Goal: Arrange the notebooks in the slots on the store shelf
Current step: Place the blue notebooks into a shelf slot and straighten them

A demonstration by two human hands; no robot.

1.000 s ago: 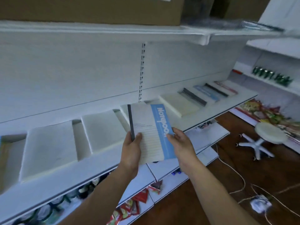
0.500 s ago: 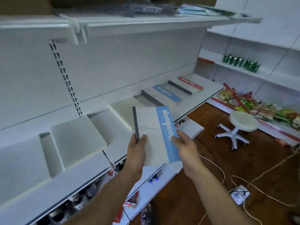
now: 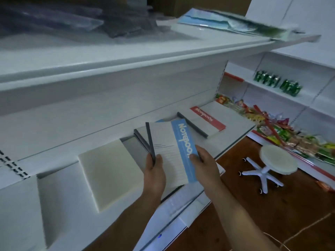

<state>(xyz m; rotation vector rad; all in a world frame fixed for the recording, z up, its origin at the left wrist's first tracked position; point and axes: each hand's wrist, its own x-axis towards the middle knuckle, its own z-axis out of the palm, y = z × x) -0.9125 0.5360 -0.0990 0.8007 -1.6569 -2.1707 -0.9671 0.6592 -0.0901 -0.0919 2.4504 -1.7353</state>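
Left hand (image 3: 154, 173) at the dark spine and right hand (image 3: 204, 165) at the blue edge both grip a white blue-striped paper notebook (image 3: 170, 151) above the white metal shelf (image 3: 235, 131) — over a slot holding a similar stack (image 3: 140, 137) — beside the red-striped notebook (image 3: 204, 122) in its own slot.

one view, from a wide-angle camera on the person's head. it faces forward and down onto the white shelf (image 3: 235, 122), which runs slantwise from lower left to upper right. it is near: both forearms come in from the bottom edge, and the left hand (image 3: 155, 175) and right hand (image 3: 204, 163) hold a notebook (image 3: 168, 153) about mid-frame. it sits high enough to see the top of the upper shelf (image 3: 108, 57). at right it takes in the floor (image 3: 253, 205), a stool (image 3: 278, 161) and a far shelf (image 3: 290, 98).
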